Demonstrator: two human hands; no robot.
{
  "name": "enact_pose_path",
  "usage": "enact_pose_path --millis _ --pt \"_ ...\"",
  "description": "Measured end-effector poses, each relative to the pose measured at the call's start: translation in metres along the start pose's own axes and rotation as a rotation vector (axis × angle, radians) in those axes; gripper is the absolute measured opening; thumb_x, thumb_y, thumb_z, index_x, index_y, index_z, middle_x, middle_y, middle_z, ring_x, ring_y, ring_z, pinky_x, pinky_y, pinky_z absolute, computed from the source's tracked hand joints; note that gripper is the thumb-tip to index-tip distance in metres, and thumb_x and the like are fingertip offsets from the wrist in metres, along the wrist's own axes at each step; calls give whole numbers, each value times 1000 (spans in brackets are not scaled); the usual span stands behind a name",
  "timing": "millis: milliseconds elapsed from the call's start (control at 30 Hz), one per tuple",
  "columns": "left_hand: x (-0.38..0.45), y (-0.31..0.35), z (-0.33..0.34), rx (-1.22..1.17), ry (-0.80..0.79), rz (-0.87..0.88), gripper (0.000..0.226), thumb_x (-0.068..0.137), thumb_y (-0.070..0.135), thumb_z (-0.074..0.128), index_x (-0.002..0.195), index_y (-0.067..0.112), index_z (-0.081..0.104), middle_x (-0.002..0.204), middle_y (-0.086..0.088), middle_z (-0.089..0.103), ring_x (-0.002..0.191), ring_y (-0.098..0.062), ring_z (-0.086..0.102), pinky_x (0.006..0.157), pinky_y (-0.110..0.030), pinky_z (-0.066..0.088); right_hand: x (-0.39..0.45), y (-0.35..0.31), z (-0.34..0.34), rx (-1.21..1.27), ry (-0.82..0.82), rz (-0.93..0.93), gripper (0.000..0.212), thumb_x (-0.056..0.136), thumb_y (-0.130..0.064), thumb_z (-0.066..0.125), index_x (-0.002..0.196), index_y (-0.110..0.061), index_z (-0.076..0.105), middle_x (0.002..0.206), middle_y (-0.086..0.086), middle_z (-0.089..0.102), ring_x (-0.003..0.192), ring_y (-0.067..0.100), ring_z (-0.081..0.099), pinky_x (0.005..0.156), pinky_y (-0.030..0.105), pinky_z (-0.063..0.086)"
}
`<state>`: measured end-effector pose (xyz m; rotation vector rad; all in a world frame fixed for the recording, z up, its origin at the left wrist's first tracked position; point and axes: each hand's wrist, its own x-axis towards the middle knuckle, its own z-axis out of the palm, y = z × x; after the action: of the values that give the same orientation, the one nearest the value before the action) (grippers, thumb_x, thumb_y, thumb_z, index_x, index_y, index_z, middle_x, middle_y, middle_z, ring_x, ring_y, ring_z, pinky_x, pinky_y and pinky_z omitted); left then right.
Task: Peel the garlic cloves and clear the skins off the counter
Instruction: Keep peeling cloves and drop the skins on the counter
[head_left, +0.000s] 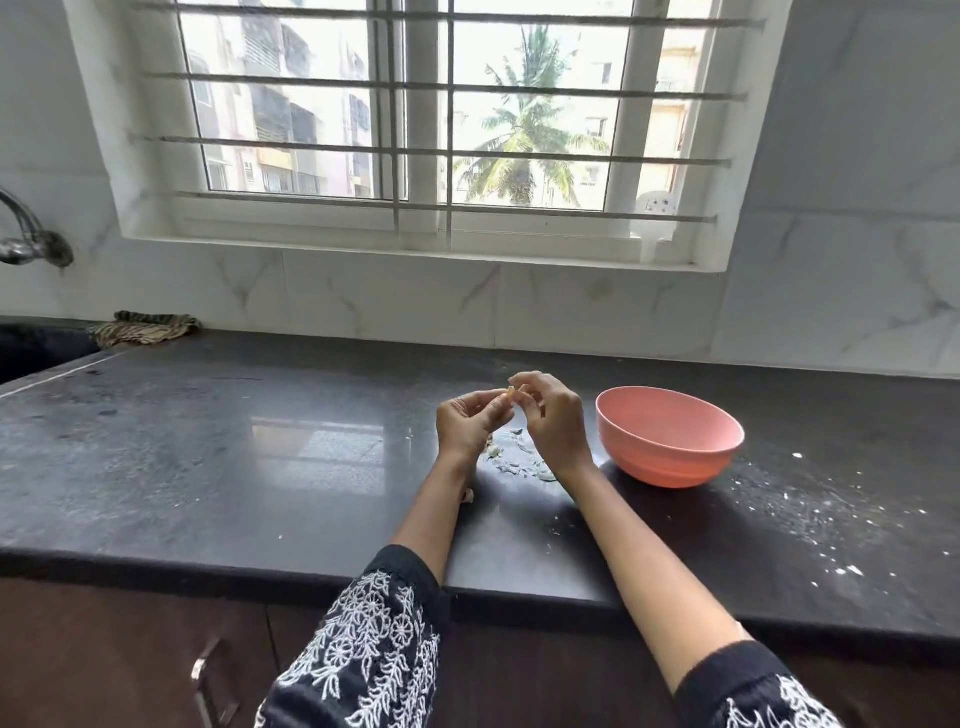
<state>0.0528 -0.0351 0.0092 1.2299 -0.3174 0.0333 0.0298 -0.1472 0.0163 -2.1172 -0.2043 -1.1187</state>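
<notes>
While both hands meet above the dark stone counter (218, 447), the left hand (470, 423) and the right hand (550, 415) pinch one small garlic clove (511, 393) between their fingertips, fingers curled close around it, so the grip on each side is narrow and holding the clove. It is held in the air, just above a scatter of pale garlic skins (511, 460) lying on the counter between the two wrists; the flakes are too small and overlapping to count. One more pale piece (469, 496) shows at the edge of the left forearm, mostly hidden, and whether it is a clove or a skin cannot be told.

One salmon-pink bowl (670, 441) stands upright on the counter just to the right of the right hand, apart from it; what shows of its inside looks bare. White specks (810, 514) are sprinkled over the counter on the bowl's right side.

No writing, label or brand can be read anywhere. Both arms wear black sleeves with white floral embroidery (374, 644). At the far left lies one striped cloth (143, 327) at the back of the counter beside a sink edge, with one metal tap (31, 236) on the wall above. One barred window (421, 124) sits behind the counter, with two panes, buildings and a palm tree beyond.
</notes>
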Motion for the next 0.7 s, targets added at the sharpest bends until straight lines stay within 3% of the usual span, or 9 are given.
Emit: enact_pose_path --millis 133,333,433,600,633,700 --pt "-4 0 0 17 -12 9 17 79 5 71 94 -3 70 72 -3 70 66 -7 66 54 -13 47 -1 4 0 -26 -6 5 15 81 4 59 85 -8 67 82 5 66 73 14 58 67 20 42" --pt "-3 4 -1 -55 -90 -88 17 84 8 66 100 1 68 66 3 71 63 -4 67 56 -13 49 0 3 -3 27 30 39 13 80 2 62 80 -9 68 78 3 66 67 9 55 61 5 36" --pt "-4 6 -1 -101 -129 -144 15 86 2 61 100 -1 65 64 3 71 61 -4 67 57 -11 50 0 3 -3 49 27 46 11 79 1 63 80 -10 68 77 4 66 67 10 57 61 8 38" --pt "-2 6 -4 -66 -109 -110 12 78 2 70 89 7 69 71 -3 73 69 -11 69 70 -21 55 2 5 0 110 -25 203 12 79 -11 71 91 -10 70 83 3 66 69 15 59 61 32 51" --pt "-2 6 -4 -35 -94 -87 13 77 4 72 89 9 69 73 -4 73 70 -12 70 68 -24 54 1 5 1 109 -44 239 12 80 -14 71 91 -10 71 82 3 67 66 12 59 59 31 51" --pt "-5 9 -2 7 -90 -56 17 80 4 70 96 6 67 77 -8 72 65 -11 70 58 -18 47 1 4 1 187 -79 329 11 82 -16 70 89 -7 70 76 4 67 53 4 57 50 23 49"
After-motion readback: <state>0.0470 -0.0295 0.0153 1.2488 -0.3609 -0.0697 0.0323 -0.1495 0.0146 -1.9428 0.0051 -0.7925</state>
